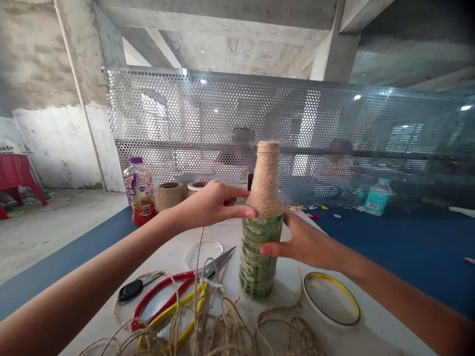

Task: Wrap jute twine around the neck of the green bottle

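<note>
A glass bottle [261, 247] stands upright on a white board, its neck and shoulder wound with jute twine [266, 183]. Below the twine the green body shows through pale tape-like bands. My left hand [218, 202] presses thumb and fingers to the shoulder, at the lower edge of the winding. My right hand [304, 240] is wrapped around the body from the right, its thumb across the front and its fingers hidden behind. Loose twine [230, 331] lies tangled in front of the bottle, and one strand hangs below my left hand.
Scissors [163, 301] with red and yellow handles lie left of the bottle, beside a black-handled tool [130, 289]. A tape roll [332, 299] lies right. Behind stand a drink bottle [140, 193], a twine-wrapped jar [169, 197] and a perforated metal screen [208, 113]. A blue bottle [377, 197] stands farther right.
</note>
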The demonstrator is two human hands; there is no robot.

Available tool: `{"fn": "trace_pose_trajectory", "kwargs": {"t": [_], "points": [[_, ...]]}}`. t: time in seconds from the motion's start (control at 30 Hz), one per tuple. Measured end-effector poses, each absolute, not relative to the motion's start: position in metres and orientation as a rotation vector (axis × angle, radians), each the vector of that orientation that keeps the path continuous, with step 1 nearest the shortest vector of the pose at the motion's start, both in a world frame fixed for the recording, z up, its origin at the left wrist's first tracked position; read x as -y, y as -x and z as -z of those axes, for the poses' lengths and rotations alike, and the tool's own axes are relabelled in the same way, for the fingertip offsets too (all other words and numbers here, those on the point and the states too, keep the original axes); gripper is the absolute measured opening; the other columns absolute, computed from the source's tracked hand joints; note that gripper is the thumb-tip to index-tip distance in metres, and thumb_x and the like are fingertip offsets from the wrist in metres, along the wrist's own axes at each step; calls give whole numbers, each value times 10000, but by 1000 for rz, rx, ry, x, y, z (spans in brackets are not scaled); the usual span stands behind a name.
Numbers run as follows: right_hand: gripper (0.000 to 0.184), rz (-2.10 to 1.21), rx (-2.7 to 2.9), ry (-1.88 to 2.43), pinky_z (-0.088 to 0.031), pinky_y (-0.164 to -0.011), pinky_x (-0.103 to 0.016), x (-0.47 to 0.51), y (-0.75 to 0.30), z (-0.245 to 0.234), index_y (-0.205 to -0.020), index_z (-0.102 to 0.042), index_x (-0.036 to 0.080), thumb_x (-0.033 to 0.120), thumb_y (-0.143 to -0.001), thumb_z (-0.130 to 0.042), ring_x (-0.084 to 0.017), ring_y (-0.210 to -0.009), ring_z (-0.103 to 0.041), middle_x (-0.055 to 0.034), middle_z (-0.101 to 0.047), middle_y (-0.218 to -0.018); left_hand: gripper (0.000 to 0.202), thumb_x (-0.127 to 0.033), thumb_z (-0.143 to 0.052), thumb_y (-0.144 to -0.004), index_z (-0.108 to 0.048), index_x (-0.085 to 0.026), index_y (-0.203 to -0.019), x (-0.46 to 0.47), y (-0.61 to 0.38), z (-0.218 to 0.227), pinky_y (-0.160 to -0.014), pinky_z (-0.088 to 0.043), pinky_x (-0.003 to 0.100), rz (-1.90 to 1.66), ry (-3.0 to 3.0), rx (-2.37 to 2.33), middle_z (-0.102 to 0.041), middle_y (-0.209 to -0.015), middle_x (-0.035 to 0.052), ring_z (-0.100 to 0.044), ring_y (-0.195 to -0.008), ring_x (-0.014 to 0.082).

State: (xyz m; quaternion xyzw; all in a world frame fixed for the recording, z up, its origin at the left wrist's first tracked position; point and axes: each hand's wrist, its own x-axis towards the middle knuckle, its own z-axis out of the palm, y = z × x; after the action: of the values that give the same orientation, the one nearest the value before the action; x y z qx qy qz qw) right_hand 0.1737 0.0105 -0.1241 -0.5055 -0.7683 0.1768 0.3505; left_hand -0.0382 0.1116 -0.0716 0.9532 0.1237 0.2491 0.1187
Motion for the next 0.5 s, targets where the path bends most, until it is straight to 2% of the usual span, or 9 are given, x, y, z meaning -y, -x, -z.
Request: {"fn": "trace_pose_trajectory", "kwargs": {"t": [0.13, 0.2, 0.3, 0.43, 0.5], "points": [[814, -534, 2028, 1263, -324, -1094, -503, -15, -180, 126, -1425, -290, 342, 411, -743, -729, -273, -1355, -338, -33, -376, -1475, 461, -516, -558, -848, -672, -133, -1077, -111, 37, 72, -435, -226, 191, -672, -2722, -373, -309, -523, -69, -277, -502, 76], [832, -575, 2060, 1188, -292, -1111, -514, -18, -183, 127, -1445, -264, 332, 412, -754, -719, -279, -1370, -316, -45, -351, -1492, 448, -515, -570, -840, -683, -135, -1049, -110, 37, 72, -433, -225, 194, -691, -2709, -367, -322, -523, -66, -285, -500, 76], [854, -637, 2098, 1162, -264, -1121, -532, -21, -188, 127, -1472, -209, 334, 458, -775, -685, -290, -1391, -276, -54, -307, -1517, 426, -515, -579, -835, -705, -130, -965, -108, 37, 72, -437, -233, 198, -750, -2723, -371, -353, -529, -57, -306, -503, 75], [895, -497, 2165, 1384, -164, -1108, -635, -18, -194, 120, -1474, -201, 379, 543, -736, -682, -365, -1421, -123, -63, -263, -1513, 434, -516, -581, -835, -705, -141, -1015, -107, 36, 73, -437, -228, 201, -782, -2744, -386, -355, -521, -60, -299, -490, 71], [928, -471, 2175, 1404, -175, -1086, -662, -14, -191, 117, -1462, -224, 400, 557, -690, -714, -395, -1414, -102, -66, -294, -1479, 443, -522, -578, -835, -703, -142, -1026, -107, 36, 73, -433, -222, 201, -774, -2752, -388, -360, -517, -61, -295, -480, 68]]}}
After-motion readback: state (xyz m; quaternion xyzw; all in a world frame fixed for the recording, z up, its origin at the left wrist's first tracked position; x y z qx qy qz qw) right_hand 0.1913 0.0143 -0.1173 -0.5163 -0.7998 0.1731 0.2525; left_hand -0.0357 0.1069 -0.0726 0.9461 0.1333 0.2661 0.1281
